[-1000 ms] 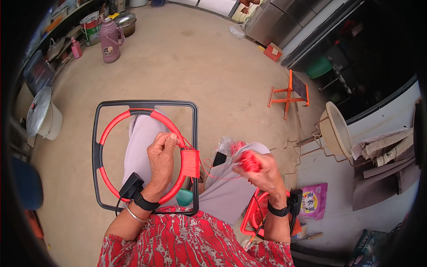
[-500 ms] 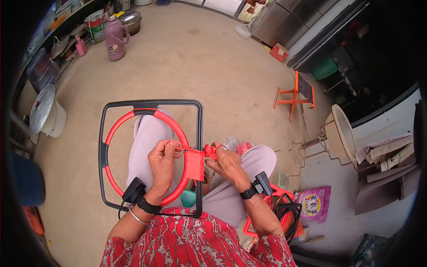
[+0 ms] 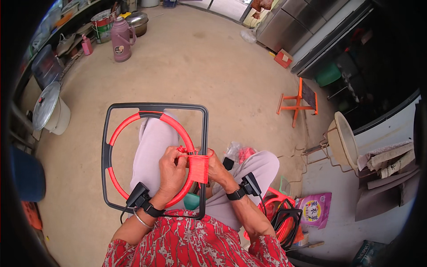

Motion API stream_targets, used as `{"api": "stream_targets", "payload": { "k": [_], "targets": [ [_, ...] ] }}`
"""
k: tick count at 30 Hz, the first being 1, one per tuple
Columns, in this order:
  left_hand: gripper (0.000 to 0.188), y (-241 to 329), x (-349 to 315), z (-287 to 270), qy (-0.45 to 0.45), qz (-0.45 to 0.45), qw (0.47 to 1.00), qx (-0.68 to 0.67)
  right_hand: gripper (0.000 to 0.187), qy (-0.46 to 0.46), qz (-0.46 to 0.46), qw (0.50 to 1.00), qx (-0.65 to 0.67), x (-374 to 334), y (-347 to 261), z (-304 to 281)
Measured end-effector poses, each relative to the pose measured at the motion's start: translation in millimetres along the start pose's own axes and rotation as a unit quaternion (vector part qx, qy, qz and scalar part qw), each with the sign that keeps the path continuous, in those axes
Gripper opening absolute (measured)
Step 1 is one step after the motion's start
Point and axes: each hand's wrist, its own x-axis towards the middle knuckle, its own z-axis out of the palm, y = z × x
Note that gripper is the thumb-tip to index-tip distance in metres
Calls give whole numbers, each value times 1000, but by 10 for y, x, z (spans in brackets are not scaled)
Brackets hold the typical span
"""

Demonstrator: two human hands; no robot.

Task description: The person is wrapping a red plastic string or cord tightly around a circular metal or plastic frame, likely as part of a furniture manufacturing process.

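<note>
A black square frame (image 3: 106, 155) with a red ring (image 3: 120, 132) inside it rests over my lap. Red cord is wound in tight rows into a band (image 3: 199, 170) joining the ring's right side to the frame's right bar. My left hand (image 3: 171, 171) is closed inside the ring, its fingertips pinching a small bundle of red cord (image 3: 182, 150). A strand runs from there across the top of the band. On the other side of the bar, my right hand (image 3: 217, 168) reaches in behind the band, which hides its fingertips.
An orange folding stool (image 3: 297, 103) stands at the right. A purple thermos (image 3: 121, 40) and a lidded white bucket (image 3: 58, 115) are on the left. Beside my right leg lie a purple bag (image 3: 315, 210) and another red and black frame (image 3: 284, 220). A basin (image 3: 342, 140) hangs on the right wall.
The cord bundle has passed from my right hand, outside the frame's bar, to my left fingertips inside the ring. My right hand has moved left, in behind the band.
</note>
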Motion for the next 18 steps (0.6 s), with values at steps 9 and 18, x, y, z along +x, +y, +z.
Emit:
{"api": "stream_targets", "payload": {
  "k": [9,18],
  "targets": [
    [6,234,27,-50,143,233,955,115,22,226,-7,964,-142,38,-277,-404],
    [10,329,-62,-110,104,237,965,51,39,-1,-230,834,-501,175,-829,270]
  ]
}}
